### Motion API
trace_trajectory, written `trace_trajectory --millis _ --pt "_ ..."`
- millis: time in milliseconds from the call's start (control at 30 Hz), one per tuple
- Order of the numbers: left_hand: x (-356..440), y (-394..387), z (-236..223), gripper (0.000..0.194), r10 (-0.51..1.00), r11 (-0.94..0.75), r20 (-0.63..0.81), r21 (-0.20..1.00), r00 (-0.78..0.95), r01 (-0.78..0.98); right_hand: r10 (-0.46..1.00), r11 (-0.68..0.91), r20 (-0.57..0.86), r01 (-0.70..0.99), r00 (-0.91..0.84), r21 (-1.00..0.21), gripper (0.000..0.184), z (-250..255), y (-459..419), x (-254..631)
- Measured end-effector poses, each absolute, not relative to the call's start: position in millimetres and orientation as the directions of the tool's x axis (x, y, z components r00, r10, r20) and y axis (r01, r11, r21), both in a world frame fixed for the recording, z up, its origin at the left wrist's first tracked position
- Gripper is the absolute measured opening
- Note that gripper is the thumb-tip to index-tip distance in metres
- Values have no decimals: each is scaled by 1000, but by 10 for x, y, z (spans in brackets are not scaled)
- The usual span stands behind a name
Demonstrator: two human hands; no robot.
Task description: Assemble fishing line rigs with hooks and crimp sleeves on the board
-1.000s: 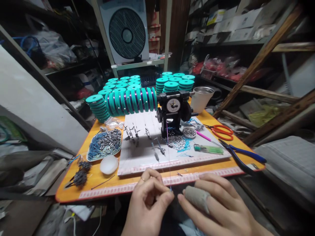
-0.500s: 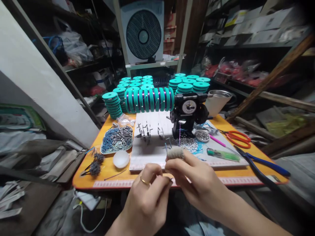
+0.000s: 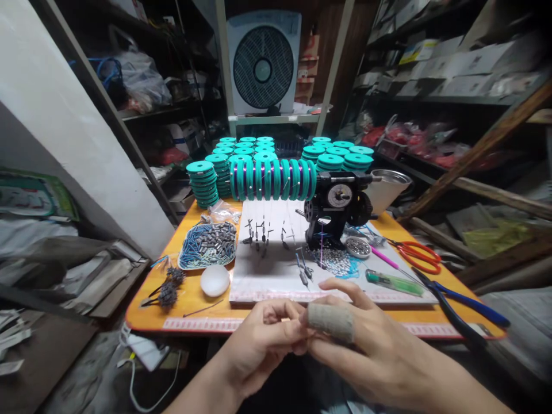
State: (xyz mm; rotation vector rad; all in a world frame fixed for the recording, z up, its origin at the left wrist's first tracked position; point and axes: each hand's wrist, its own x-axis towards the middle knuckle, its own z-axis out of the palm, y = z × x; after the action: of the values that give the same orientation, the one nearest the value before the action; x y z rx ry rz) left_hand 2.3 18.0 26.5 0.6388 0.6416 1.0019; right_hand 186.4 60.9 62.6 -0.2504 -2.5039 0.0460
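My left hand (image 3: 263, 339) is closed in a pinch at the front edge of the table, its thumb and fingertips meeting those of my right hand (image 3: 362, 339). Grey tape (image 3: 331, 323) wraps one finger of the right hand, and another finger is raised. Whatever the fingertips hold is hidden or too small to name. Just beyond hang small dark sinkers (image 3: 304, 279) on thin line. Above the white board (image 3: 259, 276), a row of teal foam spools (image 3: 273, 179) wound with purple line sits on a black winding machine (image 3: 338, 201).
A tray of sinkers and blue tubes (image 3: 207, 246) lies left, with a white round dish (image 3: 214, 281) nearby. Right are orange-handled scissors (image 3: 418, 256), a green cutter (image 3: 394, 282) and blue-handled pliers (image 3: 470, 305). Stacked teal spools (image 3: 202, 184) and a fan (image 3: 263, 69) stand behind.
My hands have drawn together, the right turning so its taped finger lies lower and across. Sinkers now hang freely beyond my right hand. The view has shifted slightly.
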Motion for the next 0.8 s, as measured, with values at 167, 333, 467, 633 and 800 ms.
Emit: trace_trajectory --millis 167,333,467,633,800 --pt "46 202 259 35 895 400 -172 720 412 -567 243 969 600 165 -762 -184 16 683 627 1858" --pt "38 171 340 23 970 78 -2 949 244 -304 366 914 536 185 -761 -361 15 625 600 1932" --pt "54 101 296 16 880 -473 458 818 127 327 446 880 620 191 -645 -435 16 531 576 1950" --pt "101 79 194 23 527 -744 791 251 312 619 619 754 612 154 -493 -639 16 485 644 1809" --pt "118 77 232 16 726 -683 634 619 267 387 555 829 677 248 -483 -502 18 462 684 1790"
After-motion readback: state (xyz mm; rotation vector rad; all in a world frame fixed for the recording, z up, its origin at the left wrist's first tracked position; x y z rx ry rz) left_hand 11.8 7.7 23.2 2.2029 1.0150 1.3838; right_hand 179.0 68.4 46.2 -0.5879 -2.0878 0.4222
